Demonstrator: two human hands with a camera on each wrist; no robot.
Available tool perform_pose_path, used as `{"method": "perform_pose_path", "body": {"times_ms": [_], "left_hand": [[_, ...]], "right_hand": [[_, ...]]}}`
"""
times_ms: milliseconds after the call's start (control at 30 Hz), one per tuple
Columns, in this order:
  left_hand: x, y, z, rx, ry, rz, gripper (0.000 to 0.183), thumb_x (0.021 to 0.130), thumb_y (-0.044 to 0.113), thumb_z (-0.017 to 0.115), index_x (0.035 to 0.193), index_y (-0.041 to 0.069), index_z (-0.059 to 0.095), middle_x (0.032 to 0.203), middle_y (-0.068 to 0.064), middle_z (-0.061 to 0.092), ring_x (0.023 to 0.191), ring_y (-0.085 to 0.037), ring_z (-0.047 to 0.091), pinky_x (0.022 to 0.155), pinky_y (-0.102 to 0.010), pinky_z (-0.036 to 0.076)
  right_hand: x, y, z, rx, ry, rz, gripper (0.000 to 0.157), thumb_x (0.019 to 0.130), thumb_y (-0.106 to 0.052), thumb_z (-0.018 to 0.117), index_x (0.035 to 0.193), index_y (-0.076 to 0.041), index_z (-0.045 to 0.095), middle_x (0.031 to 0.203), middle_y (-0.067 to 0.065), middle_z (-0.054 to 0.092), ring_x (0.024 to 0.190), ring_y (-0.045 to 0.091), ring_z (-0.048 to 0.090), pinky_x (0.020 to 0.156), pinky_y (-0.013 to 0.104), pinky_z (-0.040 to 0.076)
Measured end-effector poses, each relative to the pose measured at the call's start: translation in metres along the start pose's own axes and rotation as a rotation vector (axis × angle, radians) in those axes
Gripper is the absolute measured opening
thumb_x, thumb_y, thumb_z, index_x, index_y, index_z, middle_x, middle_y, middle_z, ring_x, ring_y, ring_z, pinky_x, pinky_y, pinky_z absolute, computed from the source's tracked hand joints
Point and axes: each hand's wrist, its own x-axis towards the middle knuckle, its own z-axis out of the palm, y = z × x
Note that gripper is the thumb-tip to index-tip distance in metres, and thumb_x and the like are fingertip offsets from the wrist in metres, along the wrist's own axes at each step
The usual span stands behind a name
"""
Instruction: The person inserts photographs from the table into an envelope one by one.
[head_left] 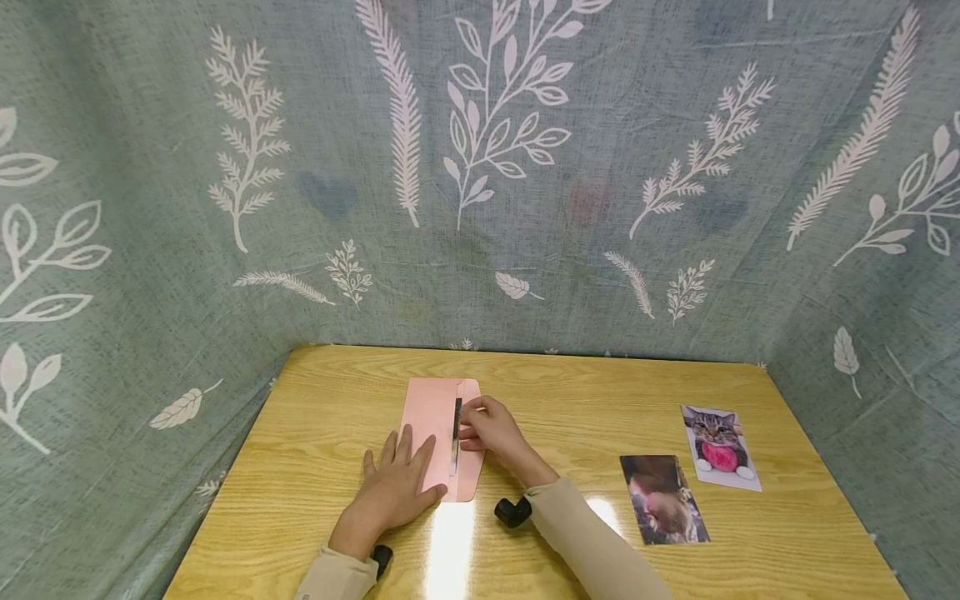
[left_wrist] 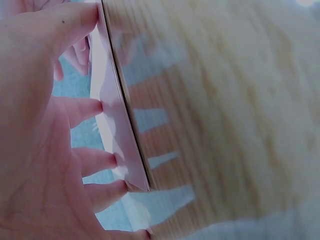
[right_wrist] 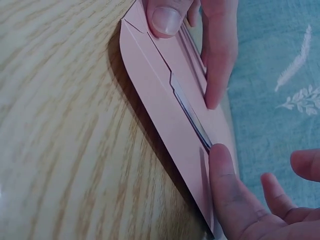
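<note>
A card point(head_left: 456, 421) in the pink envelope point(head_left: 429, 404) lies at nine o'clock from the nearer right hand point(head_left: 495, 432), edge running twelve-to-six; pinch unclear, left hand point(head_left: 397, 485) spread

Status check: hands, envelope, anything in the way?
Left hand spread on pink envelope; right hand at its open flap. Insert edge showing. Cat photo and darker photo off right, out of the way.

An envelope point(head_left: 429, 408), a card point(head_left: 456, 421) in its opening, lies on a table point(head_left: 337, 400) before a curtain point(head_left: 420, 283), left hand point(head_left: 396, 486) atop, right hand point(head_left: 497, 432) at its right; two photos point(head_left: 663, 500) lie farther right.
</note>
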Motion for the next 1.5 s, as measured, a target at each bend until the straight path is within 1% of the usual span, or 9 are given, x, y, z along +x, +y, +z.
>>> {"method": "perform_pose_path", "body": {"times_ms": [133, 233, 400, 500, 667, 867, 1100, 1333, 1500], "left_hand": [[0.0, 0.0, -0.001, 0.003, 0.003, -0.001, 0.081, 0.082, 0.068, 0.046, 0.147, 0.023, 0.026, 0.15, -0.02, 0.011, 0.135, -0.041, 0.009, 0.095, -0.07, 0.011], [0.0, 0.0, -0.002, 0.005, 0.006, 0.0, 0.081, 0.082, 0.068, 0.046, 0.147, 0.023, 0.026, 0.15, -0.02, 0.011, 0.135, -0.041, 0.009, 0.095, -0.07, 0.011], [-0.001, 0.001, -0.003, 0.004, -0.002, 0.004, 0.081, 0.082, 0.068, 0.045, 0.147, 0.023, 0.026, 0.15, -0.02, 0.011, 0.135, -0.041, 0.009, 0.095, -0.071, 0.011], [-0.002, 0.001, -0.004, -0.002, -0.008, 0.006, 0.081, 0.083, 0.067, 0.046, 0.147, 0.022, 0.026, 0.15, -0.021, 0.011, 0.135, -0.041, 0.009, 0.095, -0.071, 0.01], [-0.002, 0.003, -0.005, -0.011, -0.011, 0.006, 0.081, 0.083, 0.066, 0.047, 0.147, 0.021, 0.027, 0.15, -0.022, 0.012, 0.135, -0.042, 0.009, 0.095, -0.071, 0.01], [-0.001, 0.002, -0.003, -0.016, -0.018, -0.006, 0.082, 0.082, 0.067, 0.047, 0.147, 0.023, 0.026, 0.15, -0.02, 0.011, 0.135, -0.041, 0.008, 0.095, -0.07, 0.009], [-0.001, 0.0, 0.0, -0.027, -0.007, -0.003, 0.082, 0.082, 0.068, 0.046, 0.147, 0.024, 0.025, 0.151, -0.02, 0.01, 0.136, -0.04, 0.008, 0.095, -0.07, 0.008], [-0.002, 0.0, -0.002, -0.051, -0.01, 0.008, 0.081, 0.082, 0.066, 0.047, 0.148, 0.024, 0.024, 0.151, -0.019, 0.008, 0.136, -0.04, 0.007, 0.096, -0.07, 0.006], [-0.003, 0.0, -0.003, -0.057, -0.009, 0.006, 0.081, 0.083, 0.066, 0.047, 0.148, 0.025, 0.023, 0.151, -0.019, 0.007, 0.136, -0.04, 0.006, 0.095, -0.07, 0.007]], "right_hand": [[-0.011, -0.013, 0.006, -0.026, 0.003, -0.001, 0.034, 0.096, -0.015, 0.048, 0.119, 0.01, 0.048, 0.11, 0.033, 0.053, 0.095, 0.05, 0.055, 0.076, 0.051, 0.049], [-0.012, -0.015, 0.007, -0.03, 0.001, -0.007, 0.035, 0.096, -0.015, 0.048, 0.119, 0.011, 0.047, 0.109, 0.032, 0.052, 0.095, 0.05, 0.055, 0.076, 0.051, 0.049], [0.003, 0.002, 0.002, -0.025, 0.004, -0.008, 0.03, 0.095, -0.016, 0.051, 0.114, 0.007, 0.051, 0.107, 0.03, 0.054, 0.091, 0.047, 0.058, 0.073, 0.049, 0.051], [0.01, 0.013, -0.003, -0.018, 0.001, -0.013, 0.028, 0.094, -0.019, 0.053, 0.11, 0.004, 0.053, 0.104, 0.027, 0.056, 0.087, 0.042, 0.061, 0.071, 0.045, 0.052], [0.008, 0.016, -0.01, -0.015, -0.036, -0.028, 0.032, 0.094, -0.021, 0.053, 0.113, 0.005, 0.053, 0.105, 0.025, 0.057, 0.087, 0.037, 0.062, 0.073, 0.042, 0.053], [-0.001, 0.012, -0.023, -0.012, -0.058, -0.036, 0.04, 0.095, -0.023, 0.053, 0.119, 0.008, 0.05, 0.108, 0.026, 0.056, 0.09, 0.039, 0.061, 0.075, 0.043, 0.052], [-0.017, 0.003, -0.047, -0.055, -0.071, -0.073, 0.043, 0.093, -0.024, 0.055, 0.124, 0.006, 0.047, 0.109, 0.028, 0.056, 0.093, 0.043, 0.058, 0.079, 0.049, 0.049], [-0.04, -0.004, -0.084, -0.135, -0.044, -0.12, 0.049, 0.092, -0.031, 0.056, 0.125, 0.004, 0.047, 0.108, 0.026, 0.057, 0.095, 0.043, 0.056, 0.081, 0.052, 0.046], [-0.056, -0.007, -0.11, -0.17, -0.007, -0.139, 0.048, 0.093, -0.032, 0.056, 0.124, 0.003, 0.048, 0.105, 0.022, 0.058, 0.094, 0.042, 0.057, 0.081, 0.052, 0.046]]}}
